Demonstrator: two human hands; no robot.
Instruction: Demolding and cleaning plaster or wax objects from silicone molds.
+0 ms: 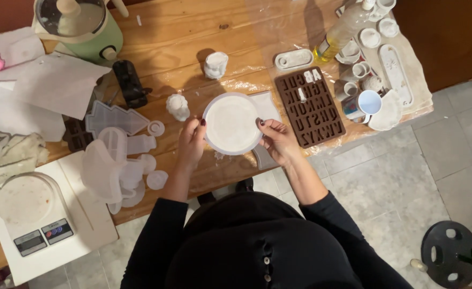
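A round, shallow white mould (pixel 231 123), smooth and matte with a raised rim, is held just above the front edge of a wooden table (pixel 182 37) whose planks run in warm, grained boards, partly covered by crinkled clear plastic film (pixel 257 80). The left hand (pixel 192 142) grips the mould's left rim, fingers curled around the edge with the thumb on top. The right hand (pixel 278 140) clamps the right rim the same way, fingertips pressing the edge. Both hands are partly closed on the mould, and it sits level between them.

To the right lies a brown rectangular letter mould (pixel 311 106), flexible-looking, with 2 cavities filled white. Behind the round mould stand 2 small lumpy white cast figures (pixel 215 65), (pixel 178 107). To the left, a heap of translucent, rubbery moulds (pixel 115 155) includes a tree-shaped one (pixel 115 119). A white kitchen scale (pixel 29 211) with a round plate sits at the near left, and a pale green pot with a glass lid (pixel 80 24) at the far left.
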